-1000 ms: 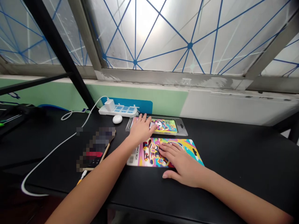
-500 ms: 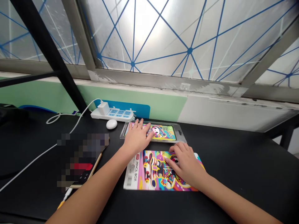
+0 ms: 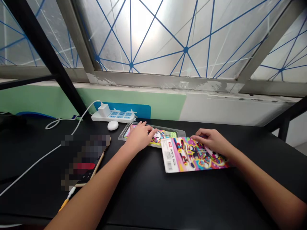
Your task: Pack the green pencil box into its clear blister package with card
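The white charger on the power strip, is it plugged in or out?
Plugged in: the white charger stands seated on the power strip, its cable trailing across the black table.

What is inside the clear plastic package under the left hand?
Inside the clear plastic package a colourful pencil box shows, with a cartoon figure on it. The left hand covers its left part, and the printed card, held by the right hand, hides its right end.

Both forearms are bare, with no sleeves, rings or watch.
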Action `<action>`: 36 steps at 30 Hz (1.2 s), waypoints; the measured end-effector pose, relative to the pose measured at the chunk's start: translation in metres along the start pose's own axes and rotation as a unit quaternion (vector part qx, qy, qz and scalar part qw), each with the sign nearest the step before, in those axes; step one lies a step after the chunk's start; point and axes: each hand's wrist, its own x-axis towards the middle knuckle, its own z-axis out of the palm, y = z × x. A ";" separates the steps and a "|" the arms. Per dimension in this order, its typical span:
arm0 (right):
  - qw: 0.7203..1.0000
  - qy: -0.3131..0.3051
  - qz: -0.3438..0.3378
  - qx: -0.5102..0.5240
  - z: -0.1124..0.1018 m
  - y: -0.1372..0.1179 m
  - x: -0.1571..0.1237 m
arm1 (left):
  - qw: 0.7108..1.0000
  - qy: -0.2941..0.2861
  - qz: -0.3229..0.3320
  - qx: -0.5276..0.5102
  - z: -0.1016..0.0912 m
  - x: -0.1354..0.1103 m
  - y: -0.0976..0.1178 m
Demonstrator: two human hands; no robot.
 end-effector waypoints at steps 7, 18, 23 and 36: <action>0.996 -0.063 0.068 0.010 -0.007 0.042 0.009 | 0.998 -0.024 0.047 0.042 0.005 -0.013 0.010; 0.998 -0.057 0.032 0.015 0.021 -0.010 0.005 | 0.988 -0.043 0.144 0.020 0.006 -0.020 0.022; 0.995 -0.054 0.080 0.003 0.005 0.020 0.011 | 0.983 -0.097 0.155 0.022 0.007 -0.019 0.020; 0.992 -0.039 0.117 -0.003 -0.010 0.037 0.014 | 0.982 -0.106 0.158 0.009 0.003 -0.018 0.019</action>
